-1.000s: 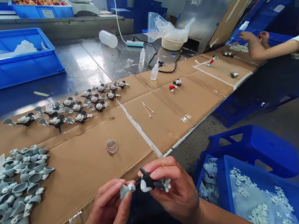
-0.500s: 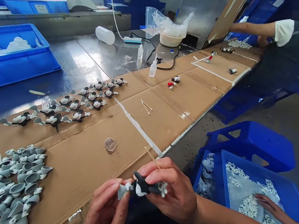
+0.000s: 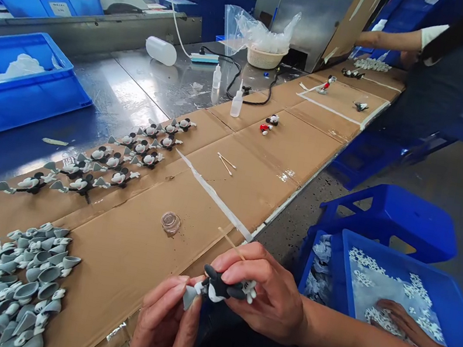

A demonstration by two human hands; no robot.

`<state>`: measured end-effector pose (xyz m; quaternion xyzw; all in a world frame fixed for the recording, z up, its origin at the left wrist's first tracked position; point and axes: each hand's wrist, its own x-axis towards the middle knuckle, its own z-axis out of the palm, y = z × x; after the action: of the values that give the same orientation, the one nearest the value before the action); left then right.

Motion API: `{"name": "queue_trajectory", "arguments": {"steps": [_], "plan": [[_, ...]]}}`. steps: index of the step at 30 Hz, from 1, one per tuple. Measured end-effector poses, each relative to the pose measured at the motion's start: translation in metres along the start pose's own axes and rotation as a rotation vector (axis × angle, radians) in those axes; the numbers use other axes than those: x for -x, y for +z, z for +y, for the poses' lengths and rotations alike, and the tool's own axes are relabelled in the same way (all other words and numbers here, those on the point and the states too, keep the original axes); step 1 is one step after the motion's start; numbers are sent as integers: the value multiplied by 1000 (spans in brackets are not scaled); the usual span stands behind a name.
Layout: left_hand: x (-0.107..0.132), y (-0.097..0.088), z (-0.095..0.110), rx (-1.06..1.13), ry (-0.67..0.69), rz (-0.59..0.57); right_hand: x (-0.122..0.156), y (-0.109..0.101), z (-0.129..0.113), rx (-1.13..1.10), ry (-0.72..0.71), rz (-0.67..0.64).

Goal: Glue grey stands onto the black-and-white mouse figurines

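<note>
My right hand (image 3: 270,298) grips a small black-and-white mouse figure (image 3: 217,291), its white gloved hand poking out past my fingers. A thin wooden stick (image 3: 229,240) also sticks out from between those fingers; its other end is hidden. With thumb and fingertips, my left hand (image 3: 165,322) pinches a grey cone-shaped piece (image 3: 189,297) with a white glove part, which meets the figure's side. To the left lies a heap of similar grey-and-white pieces (image 3: 26,287). Several mouse figures (image 3: 117,178) with grey cones lie in rows beyond it.
A small clear round dish (image 3: 170,223), cotton swabs (image 3: 225,163) and a dropper bottle (image 3: 236,103) stand on the cardboard. At right, another person's hand (image 3: 400,317) reaches into a blue bin (image 3: 404,256) of small white parts. A co-worker (image 3: 446,85) sits farther along the bench.
My hands keep nearly the same hold, with the figure shifted slightly left. The other person's hand has moved left within the bin. The far co-worker's head and upper body have shifted.
</note>
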<state>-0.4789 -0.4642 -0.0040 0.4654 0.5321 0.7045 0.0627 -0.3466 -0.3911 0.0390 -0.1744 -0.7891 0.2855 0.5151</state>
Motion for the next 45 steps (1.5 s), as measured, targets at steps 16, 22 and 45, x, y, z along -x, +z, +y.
{"name": "queue_trajectory", "arguments": {"steps": [16,22,45], "plan": [[-10,-22,-4,-232,264,-199,0,-1,0,-29,-9,-4],[-11,-22,-2,-227,239,-172,-2,0,-2,-30,-4,-7],[-4,0,13,-34,35,23,-6,-2,-4,-19,-29,-14]]}}
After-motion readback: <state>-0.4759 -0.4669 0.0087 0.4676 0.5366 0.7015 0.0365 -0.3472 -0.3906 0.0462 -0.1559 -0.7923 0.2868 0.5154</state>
